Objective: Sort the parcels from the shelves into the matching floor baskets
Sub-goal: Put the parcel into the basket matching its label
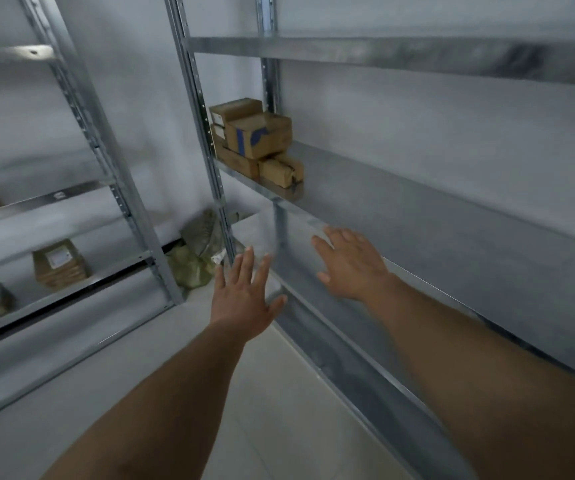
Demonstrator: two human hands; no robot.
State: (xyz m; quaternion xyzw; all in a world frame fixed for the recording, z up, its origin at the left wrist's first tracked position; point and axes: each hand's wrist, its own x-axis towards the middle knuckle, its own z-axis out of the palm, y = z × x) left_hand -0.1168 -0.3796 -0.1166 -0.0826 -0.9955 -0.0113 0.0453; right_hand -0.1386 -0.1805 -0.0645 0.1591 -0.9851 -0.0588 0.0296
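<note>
A small stack of brown cardboard parcels [256, 143] sits at the far left end of the right-hand metal shelf [417, 209], against the upright post. The front box [262, 135] carries blue markings; the two behind it show white labels, and a crumpled one [282, 171] lies lowest. Both hands reach forward with fingers spread and nothing in them: the left hand [244, 296] over the floor, the right hand [352, 263] near the shelf edge. More parcels [60, 263] rest on the left shelving [71, 195], and greenish bags [197, 258] lie in the corner.
</note>
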